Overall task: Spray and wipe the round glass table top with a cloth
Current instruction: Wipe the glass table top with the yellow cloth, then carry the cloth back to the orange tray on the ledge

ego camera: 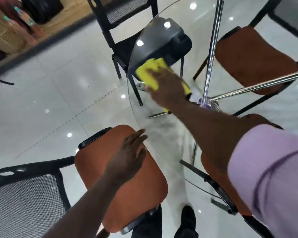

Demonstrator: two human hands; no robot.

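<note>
Right fingers: laid over the yellow cloth (150, 73), palm down. The blur keeps me from telling whether they lie flat or curl into the fabric.
Right hand (165, 86): I see it at 12 o'clock from frame centre, pressing the cloth onto the glass.
Cloth: bunched under the hand just inside the table's left rim, with a yellow strip showing under the wrist.
Left fingers: straight and close together, holding nothing, tips at the near rim of the glass.
Left hand (129, 155): at 6 o'clock, palm down over an orange chair seat (100, 162).
Glass table top (175, 138): round and clear, its edge curving from 12 o'clock down to 5 o'clock. Grey smears show between the two hands.
Chrome legs (212, 48): seen through the glass, meeting at 2 o'clock of the cloth hand. A blurred white and purple thing sits there; I cannot tell what it is.
Right sleeve (268, 169): lilac, at 4 o'clock.
Chairs: a black chair (163, 42) under the glass at 12 o'clock, another orange seat (251, 57) at 2 o'clock.
Floor (50, 100): glossy pale tiles with lamp reflections.
</note>
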